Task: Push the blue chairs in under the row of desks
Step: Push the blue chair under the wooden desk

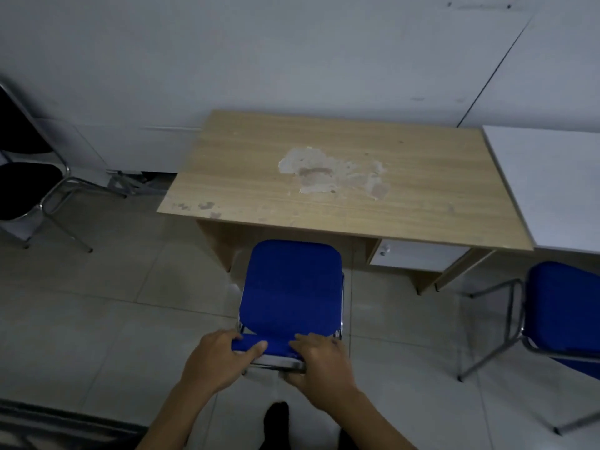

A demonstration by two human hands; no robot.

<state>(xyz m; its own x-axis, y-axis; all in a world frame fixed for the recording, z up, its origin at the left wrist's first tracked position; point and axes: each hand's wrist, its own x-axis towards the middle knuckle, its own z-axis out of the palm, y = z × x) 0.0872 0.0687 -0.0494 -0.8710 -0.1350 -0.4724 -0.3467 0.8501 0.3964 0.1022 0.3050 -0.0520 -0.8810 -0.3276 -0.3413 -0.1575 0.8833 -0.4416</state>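
Observation:
A blue chair with a chrome frame stands right in front of me, its seat facing a worn wooden desk. The front of the seat reaches just to the desk's near edge. My left hand and my right hand both grip the top of the chair's backrest, side by side. A second blue chair stands at the right, out from a white desk that adjoins the wooden one.
A black chair with chrome legs stands at the far left by the white wall. A white drawer unit hangs under the wooden desk's right side. Pale floor tiles surround the chairs. My dark shoe is below the hands.

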